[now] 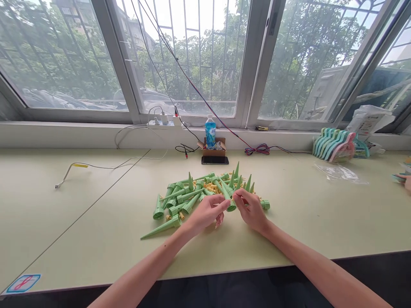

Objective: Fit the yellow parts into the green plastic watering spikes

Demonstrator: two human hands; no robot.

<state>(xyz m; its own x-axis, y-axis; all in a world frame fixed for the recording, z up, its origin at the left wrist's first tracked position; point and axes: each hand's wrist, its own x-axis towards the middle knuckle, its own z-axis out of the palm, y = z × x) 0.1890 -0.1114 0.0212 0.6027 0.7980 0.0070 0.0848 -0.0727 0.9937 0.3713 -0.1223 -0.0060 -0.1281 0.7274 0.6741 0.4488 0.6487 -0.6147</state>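
My left hand (210, 210) is closed, thumb and fingers gripping a green plastic spike (230, 207) whose wide ribbed end faces me. Right beside that end, my right hand (252, 210) makes a pinch with thumb and forefinger; whatever lies between the fingertips is too small to make out. Behind both hands spreads a pile of similar cone-shaped green spikes (176, 197), some lying down and some pointing up. Small yellow plastic pieces (212, 187) are scattered among them. One loose spike (162, 227) lies left of my left hand.
Beyond the pile are a black phone (215, 160), a small cardboard box (213, 152) and a blue-liquid bottle (210, 131). Cables (257, 149) lie along the back. Small hangers (335, 144) and a clear bag (340, 173) are at right, near another person's hand (407, 182).
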